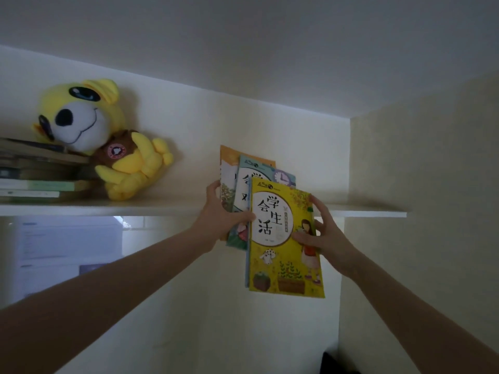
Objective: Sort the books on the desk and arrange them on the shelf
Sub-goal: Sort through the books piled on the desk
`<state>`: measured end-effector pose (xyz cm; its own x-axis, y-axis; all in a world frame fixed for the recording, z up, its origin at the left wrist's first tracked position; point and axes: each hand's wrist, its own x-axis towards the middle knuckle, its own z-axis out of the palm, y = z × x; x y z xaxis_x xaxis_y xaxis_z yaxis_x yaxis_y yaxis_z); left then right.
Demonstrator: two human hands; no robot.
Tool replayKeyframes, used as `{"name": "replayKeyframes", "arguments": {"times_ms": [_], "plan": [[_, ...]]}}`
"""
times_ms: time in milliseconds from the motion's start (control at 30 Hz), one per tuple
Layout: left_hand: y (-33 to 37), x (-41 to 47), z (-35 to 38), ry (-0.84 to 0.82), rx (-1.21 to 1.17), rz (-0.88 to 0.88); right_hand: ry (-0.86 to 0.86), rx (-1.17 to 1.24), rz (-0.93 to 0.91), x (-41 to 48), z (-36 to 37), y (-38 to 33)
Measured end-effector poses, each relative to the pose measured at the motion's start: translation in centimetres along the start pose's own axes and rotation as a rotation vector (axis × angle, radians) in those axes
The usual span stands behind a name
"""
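I hold a fanned bunch of thin picture books in front of the white shelf (162,209). The front one is a yellow book (280,255) with large black characters and a drawn girl. Behind it show a teal book (243,184) and an orange book (226,163), their tops reaching above the shelf board. My left hand (218,214) grips the bunch at its left edge, thumb on the covers. My right hand (321,230) holds the yellow book's right edge, thumb on its cover. The books' lower ends hang below the shelf edge.
A yellow plush dog (102,136) sits on the shelf at the left, leaning on a flat stack of books (35,171). The shelf ends at a side wall (418,184) on the right. Papers (67,247) hang on the wall below the shelf.
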<state>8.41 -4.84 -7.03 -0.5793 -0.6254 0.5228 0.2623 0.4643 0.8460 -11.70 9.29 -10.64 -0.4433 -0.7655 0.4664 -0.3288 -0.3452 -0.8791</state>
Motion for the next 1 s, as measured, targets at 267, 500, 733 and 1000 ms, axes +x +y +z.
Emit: {"name": "replayKeyframes", "arguments": {"times_ms": [267, 500, 733, 1000], "plan": [[-1.1, -0.7, -0.6, -0.109, 0.023, 0.193, 0.006, 0.172, -0.058, -0.4, 0.8, 0.8], [-2.1, -2.4, 0.7, -0.232, 0.017, 0.233, -0.078, 0.270, 0.027, -3.5, 0.1, 2.7], [-4.3, -4.1, 2.3, -0.341, -0.011, 0.196, 0.051, 0.257, -0.027, -7.2, -1.1, 4.6], [-10.5, -7.9, 5.4, -0.463, -0.061, 0.085, 0.161, 0.176, 0.079, -13.5, -2.4, 10.1]]}}
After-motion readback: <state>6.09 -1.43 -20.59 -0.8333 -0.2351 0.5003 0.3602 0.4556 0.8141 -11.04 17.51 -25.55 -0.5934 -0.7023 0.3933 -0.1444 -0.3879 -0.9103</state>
